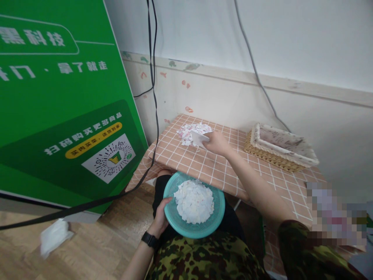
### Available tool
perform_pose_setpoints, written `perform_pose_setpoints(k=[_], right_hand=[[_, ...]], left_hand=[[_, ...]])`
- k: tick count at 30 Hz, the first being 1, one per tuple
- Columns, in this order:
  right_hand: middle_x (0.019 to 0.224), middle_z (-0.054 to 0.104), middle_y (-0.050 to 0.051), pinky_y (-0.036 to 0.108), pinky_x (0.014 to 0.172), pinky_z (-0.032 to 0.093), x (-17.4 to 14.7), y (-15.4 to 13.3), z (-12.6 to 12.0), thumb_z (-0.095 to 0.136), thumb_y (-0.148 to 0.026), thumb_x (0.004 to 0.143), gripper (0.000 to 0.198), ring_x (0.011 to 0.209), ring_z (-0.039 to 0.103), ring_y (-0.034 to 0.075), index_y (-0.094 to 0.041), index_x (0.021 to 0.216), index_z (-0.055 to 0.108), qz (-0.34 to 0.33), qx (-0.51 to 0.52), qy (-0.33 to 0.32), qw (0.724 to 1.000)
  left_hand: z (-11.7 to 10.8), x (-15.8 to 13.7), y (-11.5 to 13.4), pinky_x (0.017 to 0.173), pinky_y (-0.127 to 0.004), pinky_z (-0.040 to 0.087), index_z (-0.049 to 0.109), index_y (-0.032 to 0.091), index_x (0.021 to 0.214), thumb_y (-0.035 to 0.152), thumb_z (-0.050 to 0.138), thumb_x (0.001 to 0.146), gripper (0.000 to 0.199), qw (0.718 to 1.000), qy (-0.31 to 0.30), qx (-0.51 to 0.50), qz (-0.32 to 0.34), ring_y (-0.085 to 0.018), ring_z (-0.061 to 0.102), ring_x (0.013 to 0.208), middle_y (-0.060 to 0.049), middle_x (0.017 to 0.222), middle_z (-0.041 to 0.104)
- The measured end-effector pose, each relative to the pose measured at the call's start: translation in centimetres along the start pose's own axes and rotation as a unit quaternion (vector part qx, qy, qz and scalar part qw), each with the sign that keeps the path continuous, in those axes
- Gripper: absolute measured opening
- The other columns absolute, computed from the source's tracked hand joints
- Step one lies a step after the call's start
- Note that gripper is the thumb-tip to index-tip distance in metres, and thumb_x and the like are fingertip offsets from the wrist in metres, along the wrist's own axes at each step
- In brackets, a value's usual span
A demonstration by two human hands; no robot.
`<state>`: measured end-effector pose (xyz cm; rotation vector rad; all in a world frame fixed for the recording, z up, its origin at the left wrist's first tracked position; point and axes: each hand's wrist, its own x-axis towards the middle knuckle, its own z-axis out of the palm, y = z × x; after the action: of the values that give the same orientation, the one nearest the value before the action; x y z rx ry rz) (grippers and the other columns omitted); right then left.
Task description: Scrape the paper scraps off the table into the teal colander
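My left hand (pixel 162 213) grips the left rim of a round teal plastic basket (pixel 219 212) that rests on my lap. Inside the basket lies a heap of small white paper scraps (pixel 194 201). Over the table, my right hand (pixel 217 143) is closed on a flat white card (pixel 198 139). The card's lower edge is at a pile of torn paper pieces (pixel 186 132), white with some pink, spread on the checked tablecloth (pixel 221 169). The fingers of my left hand under the rim are hidden.
A lined wicker basket (pixel 272 157) stands at the table's right. To the left rises a large green panel (pixel 67 97) with white lettering. Black cables (pixel 154 77) hang in front of it. A white bag-like item (pixel 55 236) lies on the wooden floor. A grey cable (pixel 253 64) runs down the wall.
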<state>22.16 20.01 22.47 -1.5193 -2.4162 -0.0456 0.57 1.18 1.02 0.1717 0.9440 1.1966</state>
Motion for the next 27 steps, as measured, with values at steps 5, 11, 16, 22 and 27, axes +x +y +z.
perform_pose_setpoints(k=[5,11,16,22,27], right_hand=[[0.064,0.063,0.008,0.027,0.053,0.028,0.1,-0.4,0.2,0.049,-0.021,0.072,0.017,0.058,0.052,0.017,-0.015,0.070,0.065,-0.013,0.010,0.005,1.000],[0.065,0.063,0.007,0.026,0.055,0.030,0.4,-0.3,-0.7,0.051,-0.020,0.071,0.015,0.061,0.053,0.016,-0.015,0.068,0.064,-0.034,0.050,-0.026,0.998],[0.065,0.063,0.008,0.026,0.055,0.030,0.5,-0.1,-1.2,0.053,-0.020,0.070,0.012,0.062,0.052,0.017,-0.014,0.066,0.064,-0.014,0.041,-0.025,0.999],[0.059,0.058,0.003,0.025,0.053,0.029,0.3,0.2,-1.0,0.052,-0.021,0.070,0.012,0.056,0.048,0.013,-0.015,0.063,0.061,-0.038,0.088,-0.044,0.994],[0.055,0.055,0.001,0.025,0.052,0.028,0.1,0.4,-1.4,0.053,-0.021,0.069,0.013,0.053,0.045,0.012,-0.014,0.061,0.060,-0.021,0.084,-0.042,0.995]], left_hand=[[0.0,0.0,0.0,0.069,-0.032,0.049,0.070,0.011,0.076,0.026,0.065,0.069,0.017,1.000,-0.005,0.001,0.001,-0.019,0.064,0.063,-0.007,0.071,0.073],[0.0,0.0,0.0,0.070,-0.032,0.049,0.070,0.010,0.077,0.026,0.065,0.070,0.018,1.000,-0.011,-0.006,0.001,-0.019,0.064,0.065,-0.007,0.073,0.073],[-0.1,0.1,0.0,0.070,-0.033,0.049,0.070,0.011,0.076,0.027,0.065,0.069,0.018,1.000,-0.003,0.001,-0.002,-0.019,0.064,0.064,-0.007,0.072,0.073],[-0.1,0.0,-0.1,0.072,-0.037,0.049,0.069,0.011,0.078,0.028,0.068,0.065,0.021,1.000,0.003,0.002,0.002,-0.022,0.065,0.066,-0.007,0.073,0.072],[-0.1,0.1,-0.1,0.070,-0.035,0.049,0.069,0.011,0.076,0.027,0.068,0.064,0.020,1.000,0.016,0.004,0.008,-0.020,0.064,0.063,-0.007,0.071,0.072]])
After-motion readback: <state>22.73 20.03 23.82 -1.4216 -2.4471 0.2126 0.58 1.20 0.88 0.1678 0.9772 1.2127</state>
